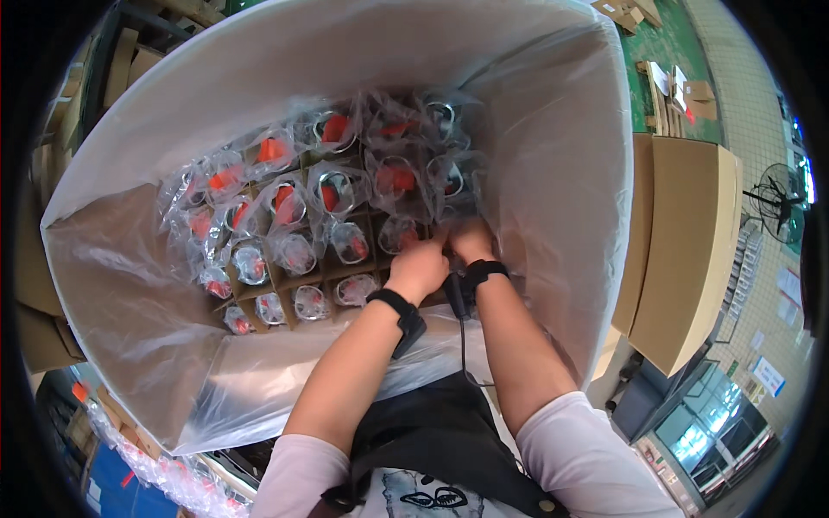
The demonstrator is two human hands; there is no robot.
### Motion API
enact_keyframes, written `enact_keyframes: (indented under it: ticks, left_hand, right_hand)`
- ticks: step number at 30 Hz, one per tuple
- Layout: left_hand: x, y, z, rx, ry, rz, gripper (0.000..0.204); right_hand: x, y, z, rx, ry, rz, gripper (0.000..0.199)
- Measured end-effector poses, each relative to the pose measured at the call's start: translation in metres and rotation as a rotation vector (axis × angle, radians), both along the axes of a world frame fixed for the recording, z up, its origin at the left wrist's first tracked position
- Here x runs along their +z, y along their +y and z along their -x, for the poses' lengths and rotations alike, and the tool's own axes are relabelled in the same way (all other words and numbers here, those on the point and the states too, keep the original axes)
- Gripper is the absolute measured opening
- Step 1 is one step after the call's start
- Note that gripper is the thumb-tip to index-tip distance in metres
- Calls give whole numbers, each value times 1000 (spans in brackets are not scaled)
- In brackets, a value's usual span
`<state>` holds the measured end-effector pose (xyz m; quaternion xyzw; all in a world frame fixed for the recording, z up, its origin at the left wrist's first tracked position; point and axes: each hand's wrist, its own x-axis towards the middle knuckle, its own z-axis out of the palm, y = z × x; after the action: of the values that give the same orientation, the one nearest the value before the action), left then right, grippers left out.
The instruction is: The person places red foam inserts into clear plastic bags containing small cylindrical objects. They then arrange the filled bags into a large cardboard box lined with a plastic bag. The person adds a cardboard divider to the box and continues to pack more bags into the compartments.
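Both hands deep in plastic-lined carton (553, 173). Left hand (419, 268), right hand (471, 239) side by side at grid's right edge, fingers curled on bagged part (401, 233), grip unclear. Divider cells (285, 289) hold clear bags, red inserts. Brown box (691, 242) right.

A closed cardboard box (691, 233) beside a fan (773, 203).

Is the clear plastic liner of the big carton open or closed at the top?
Open. The plastic liner is spread wide over the carton walls, exposing the bagged parts in cardboard dividers below.
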<state>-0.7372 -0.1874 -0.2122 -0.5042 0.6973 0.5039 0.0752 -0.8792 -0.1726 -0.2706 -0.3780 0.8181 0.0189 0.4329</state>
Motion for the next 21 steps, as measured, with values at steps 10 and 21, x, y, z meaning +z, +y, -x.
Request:
enact_keyframes:
  ticks: [10, 21]
  left_hand:
    - [-50, -11, 25, -203, -176, -59, 28]
    - [-13, -1, -9, -255, -196, -19, 56]
  right_hand:
    - [19, 26, -8, -366, -507, 183, 44]
    - [26, -47, -11, 328, -247, -405, 26]
